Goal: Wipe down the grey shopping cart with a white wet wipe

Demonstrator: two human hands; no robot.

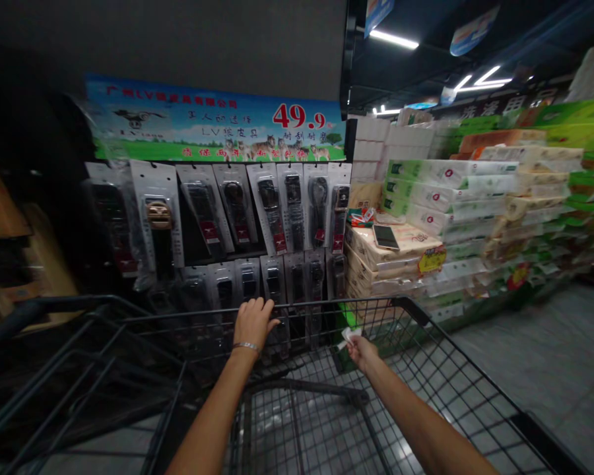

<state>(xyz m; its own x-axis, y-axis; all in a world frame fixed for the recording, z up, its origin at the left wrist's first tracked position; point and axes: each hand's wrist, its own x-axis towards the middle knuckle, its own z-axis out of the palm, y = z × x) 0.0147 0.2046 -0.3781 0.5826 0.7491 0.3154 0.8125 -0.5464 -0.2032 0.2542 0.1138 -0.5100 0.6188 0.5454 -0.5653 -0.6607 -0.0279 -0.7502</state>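
My left hand (253,321), a bracelet on its wrist, reaches over the front rim of a black wire shopping cart (416,313). Its fingers curl round a packaged belt (272,280) in the lower row of a hanging display. My right hand (361,348) is closed, pinching a small white slip of paper (347,336) just inside the cart's front wall. Rows of belts in clear and white packs (272,208) hang on the rack beyond the cart, under a banner (218,122) printed with 49.9.
A smartphone (385,236) lies on stacked tissue packs (400,254) right of the rack. More tissue and paper packs (499,204) are piled along the right. Grey floor (539,356) opens to the right. A second dark cart frame (79,369) stands at left.
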